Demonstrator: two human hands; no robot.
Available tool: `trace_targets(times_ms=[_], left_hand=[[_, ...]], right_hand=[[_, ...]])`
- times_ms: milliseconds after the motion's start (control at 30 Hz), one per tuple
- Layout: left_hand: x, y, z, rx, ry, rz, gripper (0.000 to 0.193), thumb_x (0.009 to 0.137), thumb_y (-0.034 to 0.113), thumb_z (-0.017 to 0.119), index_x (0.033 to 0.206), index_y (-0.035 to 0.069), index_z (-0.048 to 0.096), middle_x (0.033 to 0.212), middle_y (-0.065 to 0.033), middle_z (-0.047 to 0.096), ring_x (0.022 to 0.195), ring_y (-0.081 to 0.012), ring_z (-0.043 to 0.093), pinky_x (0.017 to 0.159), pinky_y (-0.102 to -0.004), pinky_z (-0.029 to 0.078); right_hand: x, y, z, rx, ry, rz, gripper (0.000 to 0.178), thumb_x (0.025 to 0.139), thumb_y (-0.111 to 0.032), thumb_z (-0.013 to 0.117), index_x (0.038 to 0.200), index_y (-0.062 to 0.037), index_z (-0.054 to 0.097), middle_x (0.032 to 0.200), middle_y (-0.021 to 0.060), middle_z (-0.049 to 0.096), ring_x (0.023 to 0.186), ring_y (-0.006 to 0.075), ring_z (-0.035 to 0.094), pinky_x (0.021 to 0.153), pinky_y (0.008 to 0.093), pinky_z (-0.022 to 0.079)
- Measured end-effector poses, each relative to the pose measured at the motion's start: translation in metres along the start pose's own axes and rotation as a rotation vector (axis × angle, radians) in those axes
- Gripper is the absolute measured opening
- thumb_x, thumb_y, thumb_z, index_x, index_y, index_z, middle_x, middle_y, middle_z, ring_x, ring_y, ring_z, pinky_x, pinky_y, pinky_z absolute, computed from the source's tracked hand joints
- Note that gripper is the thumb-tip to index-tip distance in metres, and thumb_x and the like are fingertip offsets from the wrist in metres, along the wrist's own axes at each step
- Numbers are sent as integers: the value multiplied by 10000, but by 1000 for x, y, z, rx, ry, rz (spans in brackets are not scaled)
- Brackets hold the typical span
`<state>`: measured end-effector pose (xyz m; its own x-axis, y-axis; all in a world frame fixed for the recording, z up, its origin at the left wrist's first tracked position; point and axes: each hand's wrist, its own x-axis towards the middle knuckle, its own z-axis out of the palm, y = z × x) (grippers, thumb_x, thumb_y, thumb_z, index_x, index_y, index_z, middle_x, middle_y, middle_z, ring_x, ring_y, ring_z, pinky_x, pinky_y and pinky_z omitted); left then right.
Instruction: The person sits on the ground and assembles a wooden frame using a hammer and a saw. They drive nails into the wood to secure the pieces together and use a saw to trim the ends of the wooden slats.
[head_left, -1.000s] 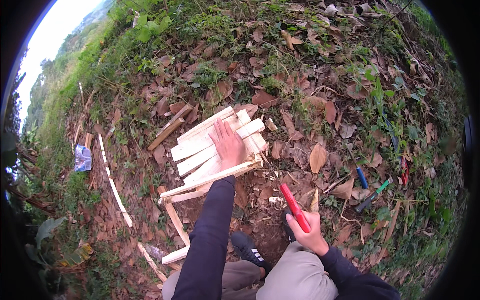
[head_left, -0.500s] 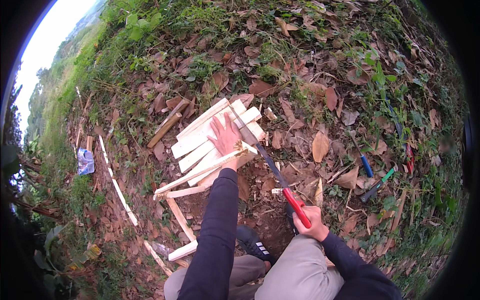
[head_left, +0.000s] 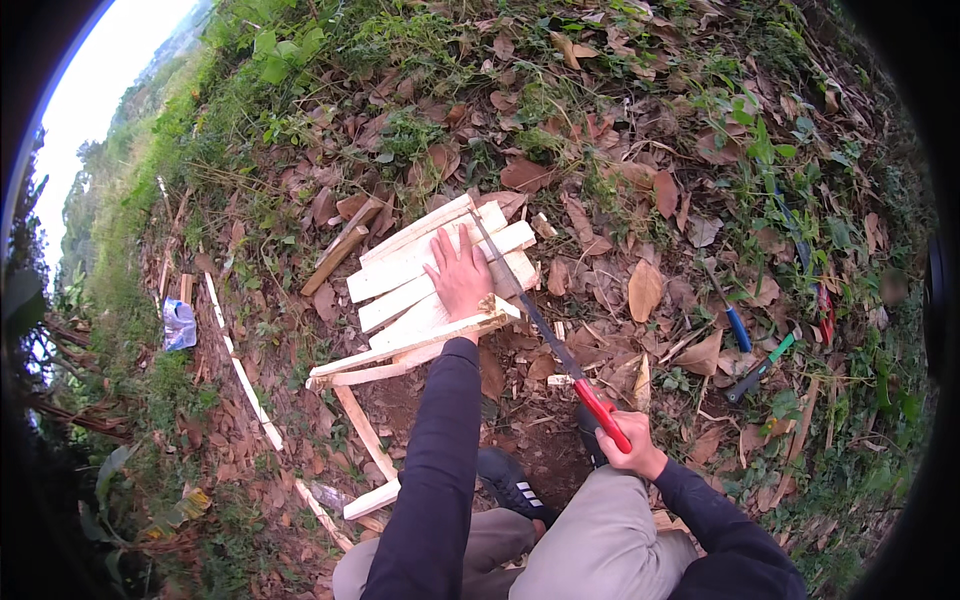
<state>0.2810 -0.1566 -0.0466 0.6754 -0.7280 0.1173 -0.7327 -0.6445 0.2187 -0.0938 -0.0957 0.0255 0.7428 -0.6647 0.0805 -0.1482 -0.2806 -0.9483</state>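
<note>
My left hand (head_left: 461,279) lies flat, fingers spread, on the pale wooden slats (head_left: 392,279) of a small wooden frame. In my right hand (head_left: 633,449) is the red handle of a hand saw (head_left: 546,333), fingers wrapped round it. The blade runs up and leftward across the right part of the slats, its far end near the top slat. A narrow wooden rail (head_left: 400,352) crosses the near side of the slats, over my left wrist. Wooden legs (head_left: 365,432) extend from the frame toward my knees.
A blue-handled tool (head_left: 738,329), a green-and-black tool (head_left: 762,367) and a red-handled tool (head_left: 825,312) lie on the right among leaves. Wood offcuts (head_left: 341,258) sit beyond the slats. Long thin strips (head_left: 243,380) and a plastic bag (head_left: 179,325) lie to the left.
The saw and my right hand have shifted slightly right and nearer along the blade's line. My left hand stays pressed on the slats; the whole view has shifted a little.
</note>
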Motion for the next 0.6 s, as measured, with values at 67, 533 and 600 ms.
trace_targets(times_ms=[67,533,600], left_hand=[[1,-21,4,-140,16,-28,512,1032,303,407,1515,134,431,1629,-168,279,1510,-391,230,1198,-620,172],[-87,-47,-44,64,-2,259,854,658,97,775,1427,-25,424,1443,-247,467,1420,-443,366,1170,-594,290],[-77,-51,-43,87,-18,302,873,631,36,768,1429,-38,420,1447,-247,471,1414,-457,379,1131,-593,365]], right_hand=[[8,-4,8,23,19,-36,179,773,-53,670,640,-39,552,559,108,526,498,309,559,516,397,452],[25,-43,20,122,114,-2,253,822,-83,709,642,-57,534,495,72,450,400,234,489,441,355,385],[33,-59,20,126,115,1,257,836,-84,711,646,-56,541,494,68,455,389,218,482,430,342,384]])
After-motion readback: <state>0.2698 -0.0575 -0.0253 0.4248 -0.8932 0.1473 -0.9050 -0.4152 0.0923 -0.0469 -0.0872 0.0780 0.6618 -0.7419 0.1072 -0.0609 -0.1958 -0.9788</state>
